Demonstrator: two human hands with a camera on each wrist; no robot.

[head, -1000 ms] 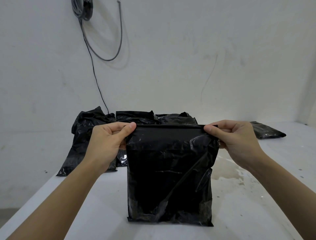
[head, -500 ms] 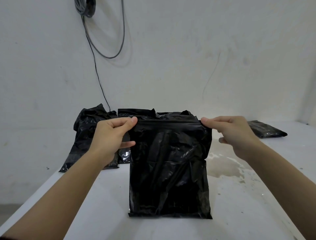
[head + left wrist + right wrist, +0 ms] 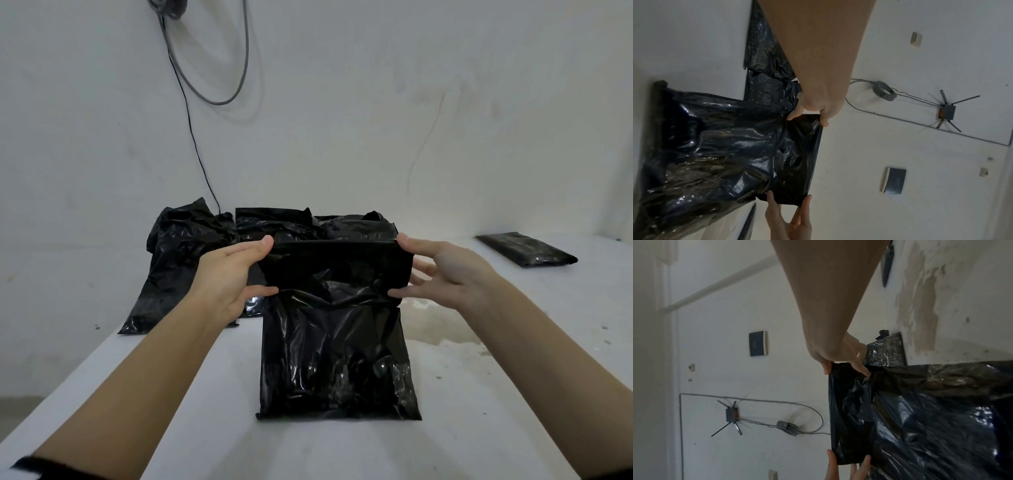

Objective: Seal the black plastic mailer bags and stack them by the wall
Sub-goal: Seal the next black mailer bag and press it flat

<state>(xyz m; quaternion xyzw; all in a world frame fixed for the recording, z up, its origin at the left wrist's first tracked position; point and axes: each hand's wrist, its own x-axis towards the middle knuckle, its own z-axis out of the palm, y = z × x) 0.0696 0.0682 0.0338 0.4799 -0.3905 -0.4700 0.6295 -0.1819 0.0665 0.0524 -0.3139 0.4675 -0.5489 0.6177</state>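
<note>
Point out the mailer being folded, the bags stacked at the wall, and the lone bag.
folded mailer (image 3: 337,359), head view, front panel.
stacked bags (image 3: 185,246), head view, leftmost bag.
lone bag (image 3: 529,251), head view, top face.

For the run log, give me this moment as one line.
step: folding flap | left hand: pinches mailer bag top | right hand: pinches other top corner | bag upright on table | stack by wall
</note>
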